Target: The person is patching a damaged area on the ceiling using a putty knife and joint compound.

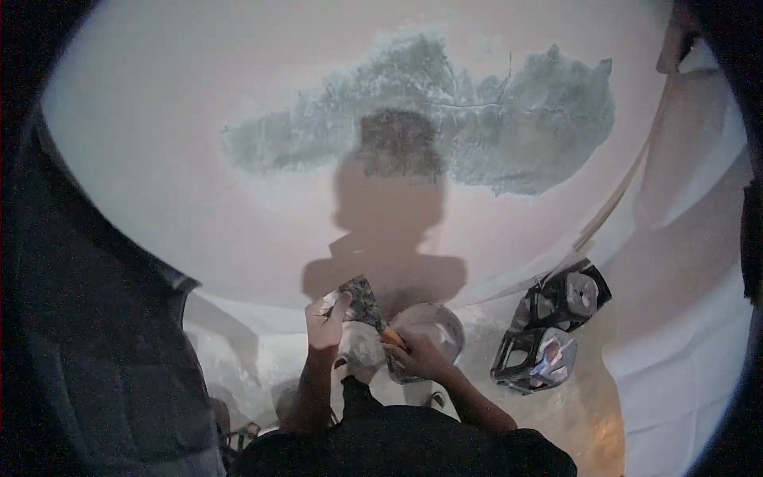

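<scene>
An orange-handled putty knife (361, 300) with a wide, grey-smeared blade is held in front of my body. My right hand (421, 358) is wrapped round its handle. At the blade's left edge, my left hand (324, 324) is closed in a pinch, its thumb near the blade. Something small and pale shows by those fingers, but I cannot tell what it is. Below my right hand stands a round, pale bucket (455, 322), partly hidden by the hand and forearm. A wall (199, 215) rises ahead with a large, uneven grey patch (524, 127) across it.
To the right, a black step stool (517, 350) carries a crumpled plastic bag (554, 358) and another pale item (582, 294). Pale sheeting (683, 350) hangs along the right side, dark sheeting (119, 342) along the left. My shadow (389, 215) falls on the wall.
</scene>
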Tool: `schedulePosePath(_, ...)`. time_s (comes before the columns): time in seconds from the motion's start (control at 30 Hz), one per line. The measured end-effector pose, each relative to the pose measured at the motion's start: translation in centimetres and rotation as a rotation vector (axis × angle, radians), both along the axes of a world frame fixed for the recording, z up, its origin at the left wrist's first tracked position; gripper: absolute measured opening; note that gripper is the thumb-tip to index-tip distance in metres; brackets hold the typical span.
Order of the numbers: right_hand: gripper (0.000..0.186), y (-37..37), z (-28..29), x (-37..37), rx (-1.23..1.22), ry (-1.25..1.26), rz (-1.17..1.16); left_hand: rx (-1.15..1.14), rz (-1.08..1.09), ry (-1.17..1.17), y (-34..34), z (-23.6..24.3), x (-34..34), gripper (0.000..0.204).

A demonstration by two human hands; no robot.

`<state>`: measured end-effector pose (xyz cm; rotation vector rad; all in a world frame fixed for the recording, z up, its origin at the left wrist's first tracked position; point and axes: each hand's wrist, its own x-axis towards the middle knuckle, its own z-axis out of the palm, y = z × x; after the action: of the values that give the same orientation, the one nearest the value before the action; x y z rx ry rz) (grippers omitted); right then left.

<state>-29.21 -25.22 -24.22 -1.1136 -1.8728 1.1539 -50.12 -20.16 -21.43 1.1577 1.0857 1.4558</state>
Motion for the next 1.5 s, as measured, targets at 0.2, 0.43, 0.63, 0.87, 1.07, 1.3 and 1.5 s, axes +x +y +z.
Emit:
schedulePosePath(0.2,0.034,-3.6,-0.2,5.5,-0.136,-0.016,0.09,0.031,0.135,0.04,-6.6,3.0,3.3,0.018)
schedulePosePath(0.43,0.04,-6.7,0.7,5.4,-0.015,-0.035,0.077,0.059,0.163,0.079,-9.2,3.4,3.2,0.017)
schedulePosePath(0.63,0.036,-8.8,-0.6,6.3,-0.061,0.046,0.104,0.172,0.167,0.196,-10.4,6.3,4.9,0.014)
schedulePosePath(0.87,0.034,-7.9,3.1,10.3,0.019,-0.122,0.329,0.049,0.302,0.071,-15.3,4.9,9.7,0.012)
schedulePosePath(1.07,0.036,-9.6,-1.2,17.9,0.131,0.001,0.413,-0.103,0.332,0.002,-20.2,1.5,19.8,0.014)
schedulePosePath(1.3,0.034,-12.3,-0.4,28.7,-0.013,0.106,0.485,-0.197,0.341,-0.009,-23.0,-3.6,33.2,0.019)
schedulePosePath(1.5,0.036,-14.2,-2.4,39.2,-0.13,-0.049,0.139,-0.298,-0.171,0.22,-18.4,-2.1,41.5,0.024)
